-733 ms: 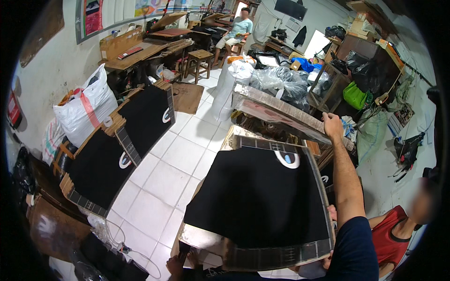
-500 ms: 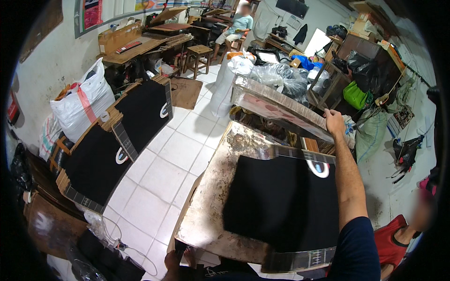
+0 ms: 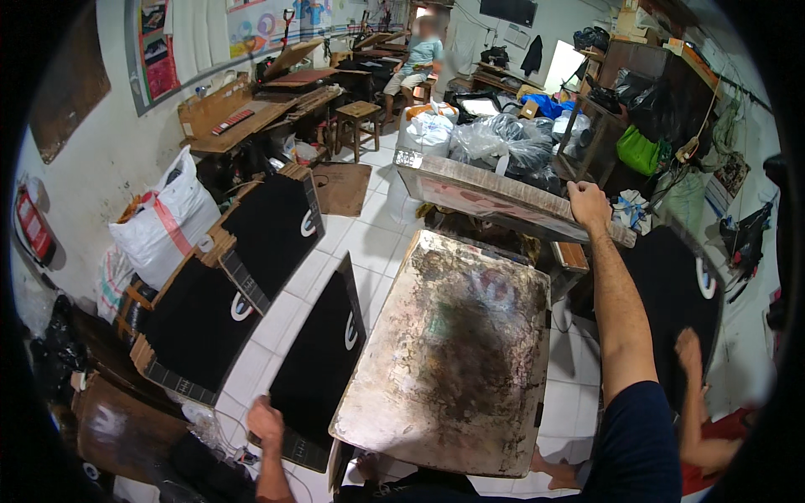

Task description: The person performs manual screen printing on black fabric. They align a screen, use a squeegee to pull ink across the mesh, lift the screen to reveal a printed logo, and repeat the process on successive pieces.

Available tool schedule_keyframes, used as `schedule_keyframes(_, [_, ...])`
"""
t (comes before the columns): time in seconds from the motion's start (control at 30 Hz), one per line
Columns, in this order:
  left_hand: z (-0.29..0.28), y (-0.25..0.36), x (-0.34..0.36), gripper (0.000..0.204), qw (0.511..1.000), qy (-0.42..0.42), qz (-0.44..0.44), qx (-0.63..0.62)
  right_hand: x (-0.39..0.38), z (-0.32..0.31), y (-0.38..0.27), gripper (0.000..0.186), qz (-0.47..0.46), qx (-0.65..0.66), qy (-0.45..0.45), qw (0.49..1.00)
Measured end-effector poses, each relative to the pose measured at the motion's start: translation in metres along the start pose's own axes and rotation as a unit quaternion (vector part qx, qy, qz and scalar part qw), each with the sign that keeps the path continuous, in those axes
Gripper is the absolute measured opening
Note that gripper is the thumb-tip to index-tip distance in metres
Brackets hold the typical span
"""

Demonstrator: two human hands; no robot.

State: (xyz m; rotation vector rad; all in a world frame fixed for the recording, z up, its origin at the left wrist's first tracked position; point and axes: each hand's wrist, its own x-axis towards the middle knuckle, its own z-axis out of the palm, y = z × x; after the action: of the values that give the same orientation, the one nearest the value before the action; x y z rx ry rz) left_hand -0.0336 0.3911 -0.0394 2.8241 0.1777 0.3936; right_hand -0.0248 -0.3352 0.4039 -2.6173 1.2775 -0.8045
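My left hand (image 3: 267, 422) is closed on the near end of a board covered in black cloth (image 3: 314, 377), which has a white ring-shaped print. That board is held at a slant just left of a worn, paint-stained tabletop (image 3: 444, 335). My right hand (image 3: 589, 205) grips the upper edge of a tilted screen-printing frame (image 3: 503, 189), raised above the tabletop's far side. To the right, a co-worker's hand (image 3: 689, 352) is at another black cloth-covered board (image 3: 671, 285) with a similar print.
Two more black cloth-covered boards (image 3: 272, 222) lean at the left, beside a white sack (image 3: 168, 214). A wooden stool (image 3: 358, 126) and a seated person (image 3: 415, 63) are farther back. Plastic-wrapped bundles (image 3: 495, 138) are heaped beyond the frame. A fire extinguisher (image 3: 33, 230) hangs on the left wall.
The black cloth-covered board has left the tabletop; one is now at the right by the co-worker. My left hand has moved left and up, bringing another board into view. My right hand stays on the frame.
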Motion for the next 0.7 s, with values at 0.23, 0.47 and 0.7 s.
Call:
schedule_keyframes(0.23, [-0.310, -0.099, 0.087, 0.024, 0.975, 0.176, -0.019, -0.132, 0.003, -0.003, -0.004, 0.052, -0.001, 0.014, 0.003, 1.000])
schedule_keyframes(0.47, [-0.415, -0.261, 0.117, 0.038, 0.937, 0.133, 0.003, -0.324, 0.004, -0.003, -0.004, 0.046, -0.001, 0.016, 0.015, 1.000])
schedule_keyframes(0.7, [-0.166, -0.218, 0.027, 0.034, 0.877, 0.172, -0.122, -0.432, -0.004, 0.001, -0.002, 0.045, 0.000, 0.016, 0.029, 0.999])
